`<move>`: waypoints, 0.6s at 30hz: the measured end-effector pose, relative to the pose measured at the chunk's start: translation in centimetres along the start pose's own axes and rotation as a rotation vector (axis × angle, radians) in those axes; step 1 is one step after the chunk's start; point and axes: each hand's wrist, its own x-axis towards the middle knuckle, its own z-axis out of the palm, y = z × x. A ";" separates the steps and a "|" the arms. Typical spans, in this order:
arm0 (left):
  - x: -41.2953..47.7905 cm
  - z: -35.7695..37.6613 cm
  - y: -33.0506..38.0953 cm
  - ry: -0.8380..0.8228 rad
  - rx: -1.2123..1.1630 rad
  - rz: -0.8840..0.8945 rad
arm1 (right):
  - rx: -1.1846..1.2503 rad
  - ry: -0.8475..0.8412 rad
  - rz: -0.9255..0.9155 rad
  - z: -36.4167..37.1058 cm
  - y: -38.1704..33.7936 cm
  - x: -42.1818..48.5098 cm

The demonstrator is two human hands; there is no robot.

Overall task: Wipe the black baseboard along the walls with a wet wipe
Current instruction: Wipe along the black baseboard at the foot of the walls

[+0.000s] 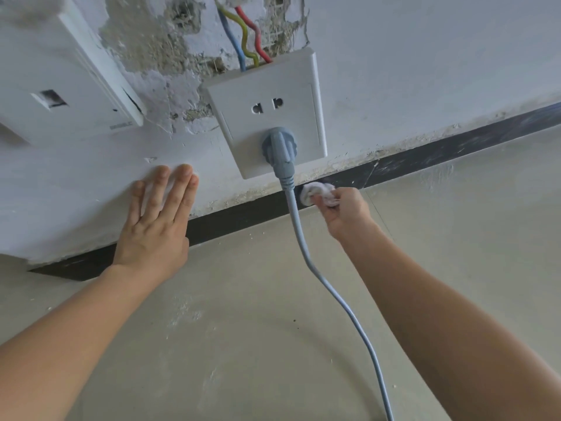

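Observation:
A black baseboard (pixel 440 148) runs along the foot of the white wall, from lower left to upper right, dusty and streaked toward the right. My right hand (pixel 344 212) is closed around a crumpled white wet wipe (pixel 317 192) and presses it against the baseboard just right of a grey cable. My left hand (pixel 154 220) lies flat on the wall above the baseboard, fingers spread, holding nothing, and it covers a short stretch of the baseboard.
A white wall socket (pixel 267 117) hangs just above the wipe, with a grey plug (pixel 279 145) in it; its grey cable (pixel 328 287) trails down across the beige floor (pixel 243 329). Coloured wires and broken plaster sit above. A second white box (pixel 60 86) is at the left.

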 end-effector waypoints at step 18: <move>0.4 -12.9 3.1 -0.540 0.010 0.036 | -0.558 0.182 -0.070 -3.3 -5.7 -16.9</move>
